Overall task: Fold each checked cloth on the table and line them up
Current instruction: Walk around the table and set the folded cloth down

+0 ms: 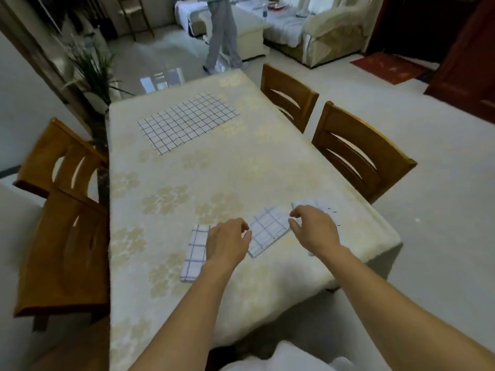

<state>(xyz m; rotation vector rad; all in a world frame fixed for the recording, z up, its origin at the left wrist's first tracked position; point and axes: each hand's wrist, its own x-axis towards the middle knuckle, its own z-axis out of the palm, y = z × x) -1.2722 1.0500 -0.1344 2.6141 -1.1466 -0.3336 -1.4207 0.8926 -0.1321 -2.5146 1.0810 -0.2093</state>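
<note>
Three folded checked cloths lie in a row near the table's front right edge: a left one (pixel 195 251), a middle one (pixel 267 229), and a right one (pixel 320 204) mostly hidden under my right hand. My left hand (pixel 227 243) hovers between the left and middle cloths, fingers loosely curled by the middle cloth's left edge. My right hand (pixel 313 227) hovers with curled fingertips at that cloth's right corner. Neither hand plainly grips anything. An unfolded checked cloth (pixel 187 121) lies flat at the far left of the table.
The table (pixel 187 188) has a cream flowered cover. Wooden chairs stand at the right (pixel 359 153) (pixel 289 95) and left (pixel 59 159) (pixel 64 253). A plant (pixel 91 65) stands behind the far left corner. A person's legs (pixel 222 36) and a sofa (pixel 329 30) are further back.
</note>
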